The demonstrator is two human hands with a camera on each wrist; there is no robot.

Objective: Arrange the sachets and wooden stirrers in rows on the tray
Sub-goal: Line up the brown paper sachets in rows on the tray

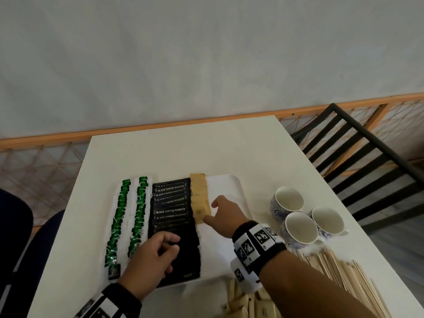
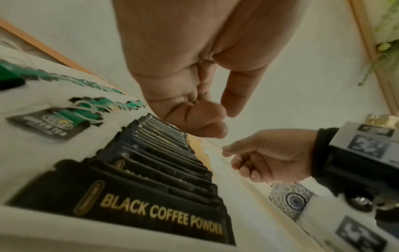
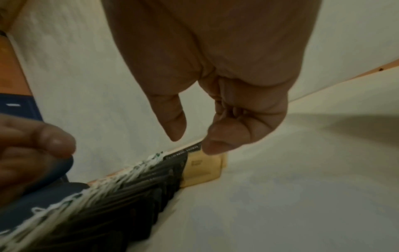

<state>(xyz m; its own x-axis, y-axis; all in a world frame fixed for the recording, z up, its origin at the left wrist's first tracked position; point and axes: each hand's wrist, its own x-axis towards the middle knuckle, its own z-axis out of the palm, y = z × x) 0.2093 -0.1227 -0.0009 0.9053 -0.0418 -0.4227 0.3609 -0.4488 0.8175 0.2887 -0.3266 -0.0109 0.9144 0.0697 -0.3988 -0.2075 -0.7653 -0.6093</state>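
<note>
On the white tray, two rows of green tea bags, a row of black coffee sachets, then brown sachets. The right hand touches the nearest brown sachet's corner, fingers loosely curled, gripping nothing. The left hand hovers over the coffee row, loosely curled, empty. Wooden stirrers wait on the tabletop.

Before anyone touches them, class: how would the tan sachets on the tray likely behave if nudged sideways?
The tan sachets look flat and thin, so probably light and slightly floppy. Lying overlapped on the smooth tray, they would likely slide rather than roll, perhaps fanning apart.
</note>
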